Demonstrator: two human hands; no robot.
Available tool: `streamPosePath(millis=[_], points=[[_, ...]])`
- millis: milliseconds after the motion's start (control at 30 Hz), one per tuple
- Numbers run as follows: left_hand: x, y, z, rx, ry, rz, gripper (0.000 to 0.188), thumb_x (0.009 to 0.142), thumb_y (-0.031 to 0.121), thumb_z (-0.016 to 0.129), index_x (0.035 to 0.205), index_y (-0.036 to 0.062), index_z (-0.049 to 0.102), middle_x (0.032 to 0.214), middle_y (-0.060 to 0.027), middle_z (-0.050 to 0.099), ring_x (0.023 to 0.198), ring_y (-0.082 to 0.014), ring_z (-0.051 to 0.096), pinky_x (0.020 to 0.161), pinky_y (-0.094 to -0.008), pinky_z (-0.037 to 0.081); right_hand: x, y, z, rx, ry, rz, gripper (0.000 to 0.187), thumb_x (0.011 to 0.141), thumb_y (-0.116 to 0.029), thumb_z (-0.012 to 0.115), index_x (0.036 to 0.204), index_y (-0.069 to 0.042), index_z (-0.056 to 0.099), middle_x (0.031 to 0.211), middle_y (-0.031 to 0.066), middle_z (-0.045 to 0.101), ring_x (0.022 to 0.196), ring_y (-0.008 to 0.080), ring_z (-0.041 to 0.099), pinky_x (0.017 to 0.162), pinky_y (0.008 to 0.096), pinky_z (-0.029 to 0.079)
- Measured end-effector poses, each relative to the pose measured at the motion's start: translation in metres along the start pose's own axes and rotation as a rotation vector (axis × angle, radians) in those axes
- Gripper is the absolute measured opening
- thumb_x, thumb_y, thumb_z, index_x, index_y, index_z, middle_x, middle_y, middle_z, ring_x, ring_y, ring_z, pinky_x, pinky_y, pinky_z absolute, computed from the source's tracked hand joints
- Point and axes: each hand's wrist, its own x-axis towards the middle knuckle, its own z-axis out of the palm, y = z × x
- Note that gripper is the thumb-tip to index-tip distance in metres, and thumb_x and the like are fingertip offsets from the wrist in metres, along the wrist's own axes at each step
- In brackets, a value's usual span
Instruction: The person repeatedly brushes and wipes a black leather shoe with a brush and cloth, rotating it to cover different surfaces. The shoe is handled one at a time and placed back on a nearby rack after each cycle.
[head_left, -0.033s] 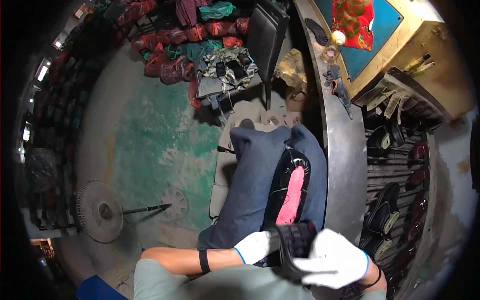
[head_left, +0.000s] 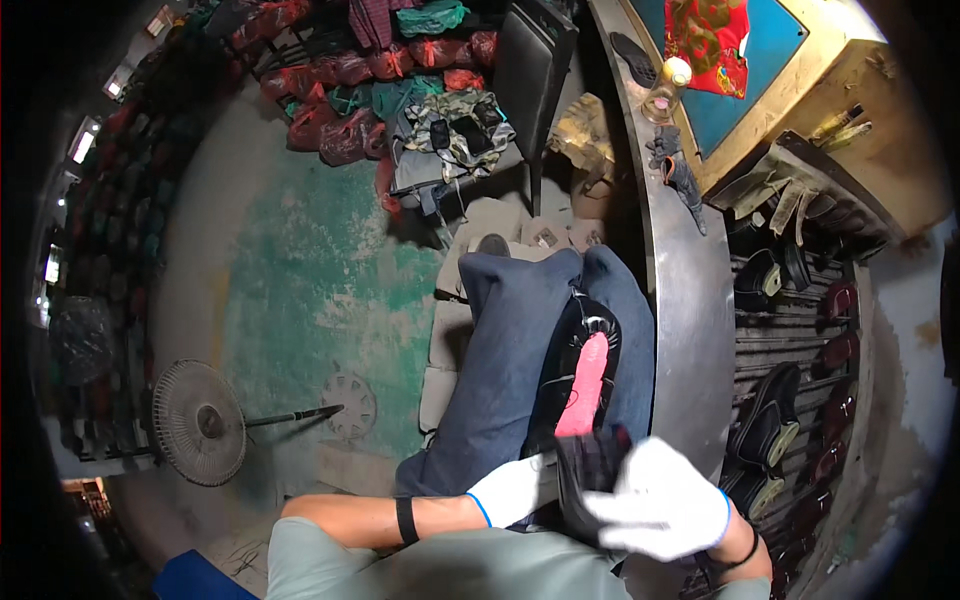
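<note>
Both my hands wear white gloves. My left hand [head_left: 512, 490] closes on the left edge of a black shoe sole [head_left: 582, 475], its fingertips hidden behind it. At the sole's right side my right hand [head_left: 660, 505] grips the edge, slightly blurred. Along my right thigh lies a black shoe upper [head_left: 560, 375], bottom up, its gathered edge drawn in at the far end. A pink strip [head_left: 587, 390] runs down its middle. The sole is tilted up over the near end of the upper and hides it.
A metal-topped bench [head_left: 690, 340] runs along my right, with a jar [head_left: 662, 100] and a loose sole [head_left: 633, 60] farther up. Shoes [head_left: 768, 415] stand on the rack beyond it. A fan [head_left: 200, 422] lies left, and a chair [head_left: 535, 85] holds clothing ahead.
The sole has tilted a little, so less of its tread shows. My right hand has shifted slightly up with it.
</note>
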Motion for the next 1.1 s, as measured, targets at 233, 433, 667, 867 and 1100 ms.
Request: streamPosePath(millis=[233, 433, 667, 867, 1100], points=[[0.008, -0.059, -0.119, -0.608, 0.537, -0.261, 0.049, 0.089, 0.011, 0.082, 0.134, -0.0028, 0.072, 0.139, -0.0288, 0.069, 0.131, -0.0467, 0.066, 0.116, -0.0560, 0.053, 0.034, 0.055, -0.011, 0.047, 0.166, 0.049, 0.052, 0.080, -0.026, 0.097, 0.128, -0.010, 0.085, 0.103, 0.0035, 0.061, 0.101, 0.0297, 0.058, 0.096, 0.0440, 0.053], [0.035, -0.095, -0.118, -0.823, 0.699, -0.163, 0.063, 0.079, -0.002, 0.080, 0.142, 0.0019, 0.071, 0.129, -0.0194, 0.074, 0.118, -0.0409, 0.070, 0.104, -0.0499, 0.058, 0.024, 0.093, 0.007, 0.497, 0.416, 0.104, 0.067, 0.065, -0.029, 0.107, 0.123, -0.003, 0.085, 0.117, 0.0096, 0.065, 0.113, 0.0293, 0.063, 0.107, 0.0458, 0.053], [0.062, -0.101, -0.147, -0.860, 0.684, -0.686, 0.059, 0.083, 0.010, 0.095, 0.136, 0.0052, 0.070, 0.122, -0.0173, 0.072, 0.109, -0.0343, 0.073, 0.093, -0.0416, 0.061, 0.055, 0.082, 0.029, 0.710, 0.822, 0.614, 0.062, 0.081, -0.006, 0.097, 0.137, 0.006, 0.073, 0.117, 0.0073, 0.068, 0.101, 0.0126, 0.064, 0.088, 0.0288, 0.052], [0.077, -0.137, -0.154, -0.909, 0.525, -0.897, 0.060, 0.081, 0.012, 0.097, 0.132, 0.0045, 0.066, 0.101, -0.0112, 0.071, 0.091, -0.0249, 0.072, 0.083, -0.0369, 0.060, 0.060, 0.109, 0.017, 0.270, 0.716, 0.766, 0.065, 0.084, -0.010, 0.095, 0.144, 0.001, 0.074, 0.090, 0.0031, 0.064, 0.075, 0.0089, 0.057, 0.067, 0.0278, 0.047], [0.069, -0.112, -0.153, -0.575, 0.580, -0.720, 0.039, 0.090, 0.018, 0.091, 0.123, 0.0001, 0.078, 0.096, -0.0113, 0.072, 0.075, -0.0217, 0.068, 0.071, -0.0347, 0.058, 0.067, 0.087, 0.037, -0.135, 0.739, 0.543, 0.067, 0.090, -0.013, 0.091, 0.150, 0.006, 0.066, 0.099, 0.0132, 0.066, 0.082, 0.0250, 0.064, 0.074, 0.0367, 0.055]])
